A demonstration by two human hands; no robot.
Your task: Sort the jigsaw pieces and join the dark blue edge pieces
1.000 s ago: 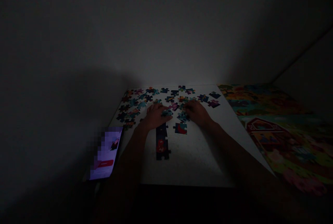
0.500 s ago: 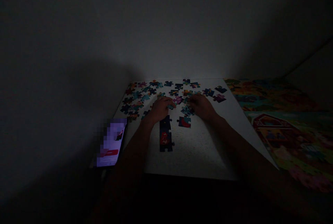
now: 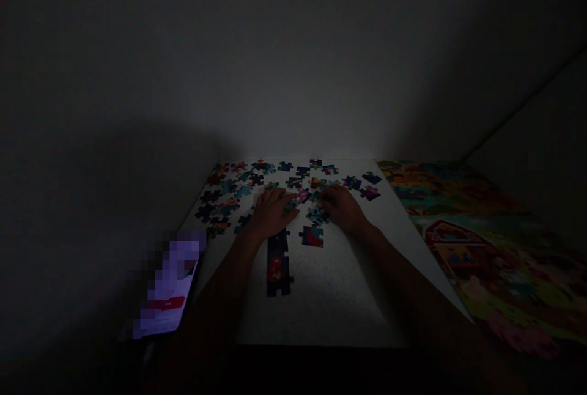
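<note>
While puzzle pieces (image 3: 284,166) lie strewn across a white counter (image 3: 330,312) below a grey wall (image 3: 293,65), half-spread fingers (image 3: 285,202) are seen among them, any hold unclear.

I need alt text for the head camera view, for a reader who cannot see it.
The left hand and right hand rest among scattered jigsaw pieces on a white table, beside a joined dark strip of pieces. A colourful barn picture lies to the right, a lit phone to the left.

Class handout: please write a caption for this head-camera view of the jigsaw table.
Left hand and right hand rest among jigsaw pieces on a white table.
</note>
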